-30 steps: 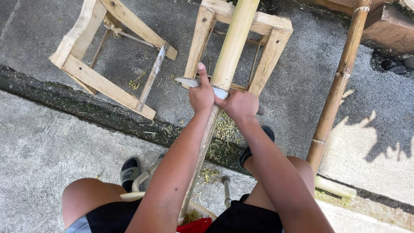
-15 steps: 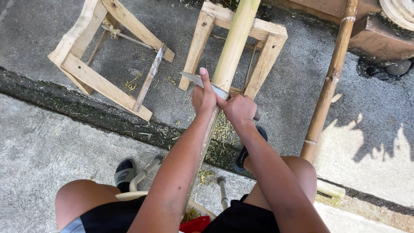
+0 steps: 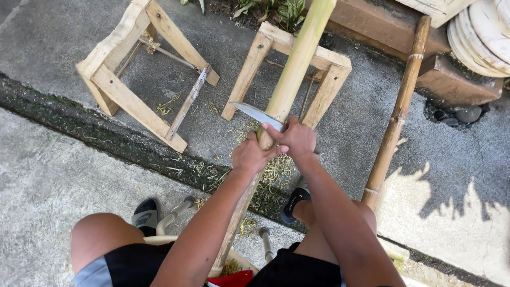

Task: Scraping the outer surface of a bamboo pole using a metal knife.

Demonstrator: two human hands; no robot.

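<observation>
Long pale green-yellow bamboo pole, smooth, runs diagonally from top centre down between the person's knees, resting across a wooden frame stand. Knife with a flat grey metal blade lies crosswise against the pole's left side, point aimed up-left, its handle end hidden under the hands. Fine bamboo shavings lie below.

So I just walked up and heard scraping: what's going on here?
A seated person is working a knife across a long pale bamboo pole, which lies over a small wooden stand. The left hand grips the pole just below the blade, and the right hand is closed around the knife's handle. Fine shavings litter the concrete under the hands. A second wooden stand sits to the left, and a darker bamboo pole lies to the right.
</observation>
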